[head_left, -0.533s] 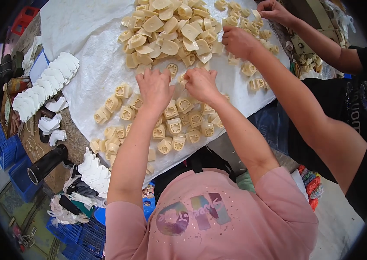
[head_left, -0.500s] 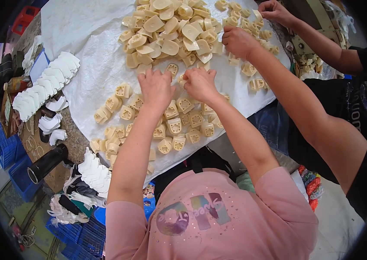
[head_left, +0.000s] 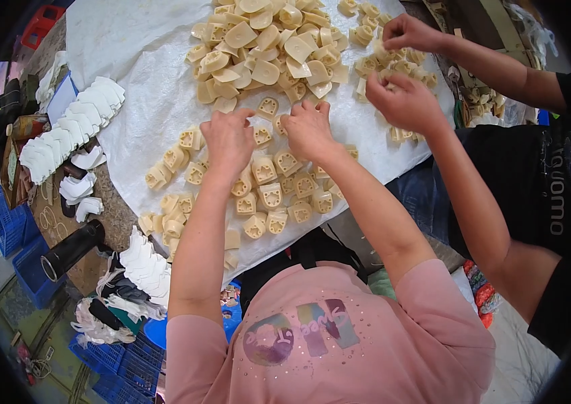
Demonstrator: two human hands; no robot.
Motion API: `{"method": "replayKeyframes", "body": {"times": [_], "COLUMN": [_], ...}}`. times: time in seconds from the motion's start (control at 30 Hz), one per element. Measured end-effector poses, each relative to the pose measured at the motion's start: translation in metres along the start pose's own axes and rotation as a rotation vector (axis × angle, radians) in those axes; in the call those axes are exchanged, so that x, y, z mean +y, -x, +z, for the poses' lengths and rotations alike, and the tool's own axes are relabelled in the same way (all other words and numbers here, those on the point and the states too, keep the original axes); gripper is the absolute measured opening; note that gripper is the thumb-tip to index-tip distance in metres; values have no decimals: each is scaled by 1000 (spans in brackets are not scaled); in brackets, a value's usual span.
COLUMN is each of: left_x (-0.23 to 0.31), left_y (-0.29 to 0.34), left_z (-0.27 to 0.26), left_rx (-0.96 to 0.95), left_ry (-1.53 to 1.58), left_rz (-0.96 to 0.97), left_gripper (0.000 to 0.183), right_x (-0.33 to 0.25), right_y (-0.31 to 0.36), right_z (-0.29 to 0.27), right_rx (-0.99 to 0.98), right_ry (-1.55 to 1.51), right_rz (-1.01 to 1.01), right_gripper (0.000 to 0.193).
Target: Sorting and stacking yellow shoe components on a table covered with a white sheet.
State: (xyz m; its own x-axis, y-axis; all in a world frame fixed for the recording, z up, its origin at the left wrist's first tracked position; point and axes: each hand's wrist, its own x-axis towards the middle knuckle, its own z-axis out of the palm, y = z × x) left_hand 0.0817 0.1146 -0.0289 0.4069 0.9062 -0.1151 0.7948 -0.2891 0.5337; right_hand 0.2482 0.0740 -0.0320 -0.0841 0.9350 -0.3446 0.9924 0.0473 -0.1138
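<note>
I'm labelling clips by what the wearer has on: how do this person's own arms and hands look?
Loose, short pink sleeves of a pink shirt cover the upper arms. The forearms are bare. The left hand and right hand wear no gloves; no watch or bracelet shows.

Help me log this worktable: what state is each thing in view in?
Left hand: palm down, fingers bent; grip unclear.
Right hand: fingers bent beside a cream piece; grip unclear.
Cream heap: piled up, jumbled.
Loose cream pieces: spread out, many with holes facing up.
White sheet: spread out, creased.
White pieces: overlapping in a row.
Black tube: lying on its side.
Co-worker's hands: fingers bent.
</note>
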Motion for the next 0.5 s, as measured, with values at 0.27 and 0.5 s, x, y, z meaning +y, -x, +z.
{"method": "replayKeyframes", "body": {"times": [0.27,0.5], "left_x": [-15,-35], "left_y": [11,10], "left_z": [-21,-23], "left_rx": [103,89], "left_ry": [-60,-154], "left_rz": [-132,-174], "left_gripper": [24,26], "right_x": [-14,-14], "right_y": [-33,-44], "right_z": [0,9], "right_rx": [118,54], "right_ry": [-242,-189], "right_rz": [85,109], "right_gripper": [11,16]}}
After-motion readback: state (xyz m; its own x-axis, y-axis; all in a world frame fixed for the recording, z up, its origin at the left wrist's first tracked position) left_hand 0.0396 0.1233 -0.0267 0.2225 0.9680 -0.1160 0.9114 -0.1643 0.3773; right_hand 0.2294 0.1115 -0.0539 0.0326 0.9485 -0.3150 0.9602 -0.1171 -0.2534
